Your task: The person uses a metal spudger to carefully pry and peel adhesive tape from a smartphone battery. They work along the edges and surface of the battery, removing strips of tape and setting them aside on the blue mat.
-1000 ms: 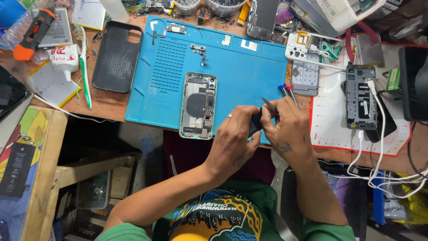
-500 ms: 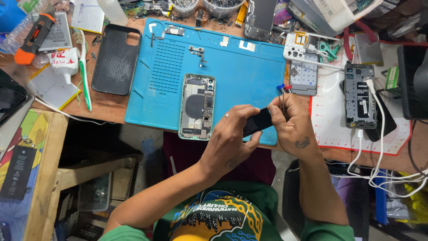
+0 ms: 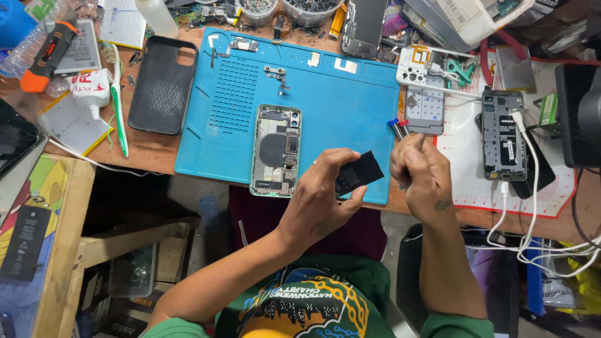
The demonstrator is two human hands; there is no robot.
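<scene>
Hands above the near edge of the blue silicone repair mat.
I see the left hand grasping a flat black rectangular battery; the right hand is clenched (contents hidden) right of the opened green phone body.

Opened phone on mat

A phone repair workshop: blue work mat, opened phone, scattered parts and screwdrivers.
</scene>
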